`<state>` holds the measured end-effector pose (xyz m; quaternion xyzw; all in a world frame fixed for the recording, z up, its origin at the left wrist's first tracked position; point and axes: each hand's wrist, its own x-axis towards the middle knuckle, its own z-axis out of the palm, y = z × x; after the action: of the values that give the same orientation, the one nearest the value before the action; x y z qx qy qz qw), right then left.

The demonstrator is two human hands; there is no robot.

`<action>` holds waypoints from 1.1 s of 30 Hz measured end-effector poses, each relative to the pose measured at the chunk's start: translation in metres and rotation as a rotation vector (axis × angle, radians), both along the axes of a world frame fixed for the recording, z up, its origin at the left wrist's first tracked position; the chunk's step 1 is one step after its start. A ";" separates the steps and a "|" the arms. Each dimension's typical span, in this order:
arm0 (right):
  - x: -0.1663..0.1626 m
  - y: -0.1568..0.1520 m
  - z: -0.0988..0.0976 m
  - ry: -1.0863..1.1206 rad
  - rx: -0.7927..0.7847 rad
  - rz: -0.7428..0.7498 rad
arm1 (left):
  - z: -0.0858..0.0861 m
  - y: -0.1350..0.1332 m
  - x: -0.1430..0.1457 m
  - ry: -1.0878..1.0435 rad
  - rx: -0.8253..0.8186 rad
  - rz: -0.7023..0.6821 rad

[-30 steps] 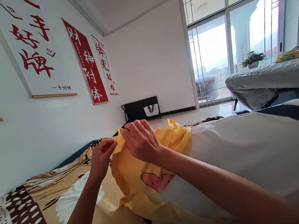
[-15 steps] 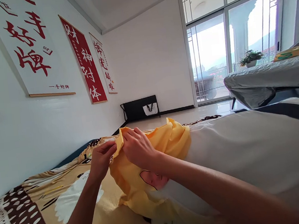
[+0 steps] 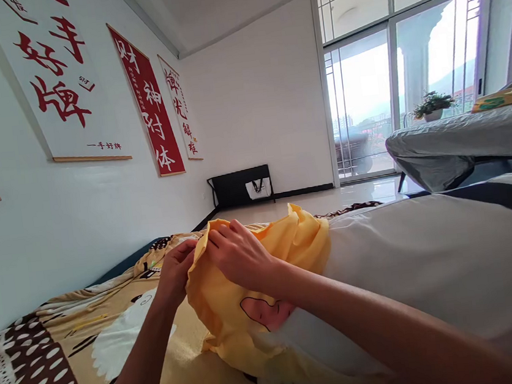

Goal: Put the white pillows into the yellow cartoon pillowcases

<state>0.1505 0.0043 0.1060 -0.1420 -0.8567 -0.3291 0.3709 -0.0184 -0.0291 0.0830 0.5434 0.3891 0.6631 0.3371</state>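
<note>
Bunched in front of me is a yellow cloth cover with a pink printed shape outlined in black. My right hand grips its raised upper edge, with the fingers curled over the folds. Close by on the left, my left hand pinches the same edge; its fingertips are partly hidden behind the cloth. A large, smooth white padded piece lies against the cover on the right, and my right forearm crosses in front of it. Underneath spreads a tan blanket with sheep prints and a brown dotted border.
A table under grey plastic stands at the right, bearing a potted plant and a yellow packet. A black folded panel with a white bag leans by the far wall. Hanging scrolls line the left wall.
The cloth's upper edge has spread into a rounder fold beside my left hand, and more of the yellow side shows. Both hands keep their grip. My view has shifted slightly.
</note>
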 end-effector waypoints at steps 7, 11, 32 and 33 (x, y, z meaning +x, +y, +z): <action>0.002 0.002 -0.003 -0.017 -0.013 0.009 | 0.000 0.002 -0.010 -0.136 0.026 -0.004; 0.004 0.007 -0.005 -0.093 -0.049 0.016 | 0.001 0.000 -0.008 -0.169 0.018 -0.026; -0.009 0.019 0.018 0.167 -0.501 0.282 | 0.005 -0.015 -0.007 0.058 0.138 0.153; -0.008 0.018 0.019 0.158 -0.496 0.297 | 0.005 -0.017 -0.007 0.087 0.156 0.154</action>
<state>0.1427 0.0224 0.1246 -0.1264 -0.8907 -0.0399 0.4348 -0.0258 -0.0462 0.0881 0.5647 0.3911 0.6911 0.2247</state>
